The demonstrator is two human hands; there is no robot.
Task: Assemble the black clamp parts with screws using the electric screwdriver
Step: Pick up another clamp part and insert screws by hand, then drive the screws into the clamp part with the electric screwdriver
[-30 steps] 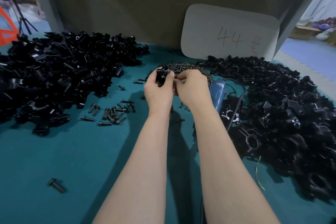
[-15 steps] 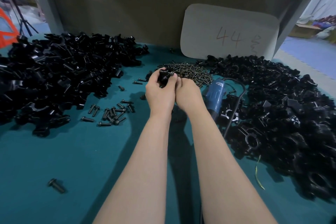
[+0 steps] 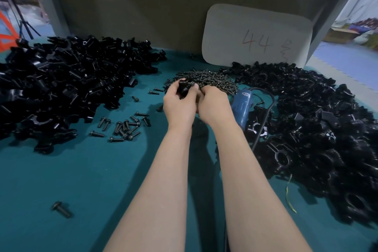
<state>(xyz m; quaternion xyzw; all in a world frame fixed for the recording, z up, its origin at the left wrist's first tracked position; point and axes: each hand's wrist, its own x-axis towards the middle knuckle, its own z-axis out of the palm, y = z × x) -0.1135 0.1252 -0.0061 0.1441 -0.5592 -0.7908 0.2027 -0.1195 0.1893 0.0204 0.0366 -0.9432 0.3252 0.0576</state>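
Clamp part (image 3: 184, 89): held in left grip (image 3: 178, 106).
Right grip (image 3: 212, 107): curled, contents hidden.
Screwdriver (image 3: 243, 106): just right of right grip.

Two hands (image 3: 179, 106) (image 3: 214, 106), one screwdriver (image 3: 242, 106)

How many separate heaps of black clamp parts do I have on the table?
2. The left heap lies beside the loose bolts; the right heap spreads beyond the blue electric screwdriver. More may lie out of frame.
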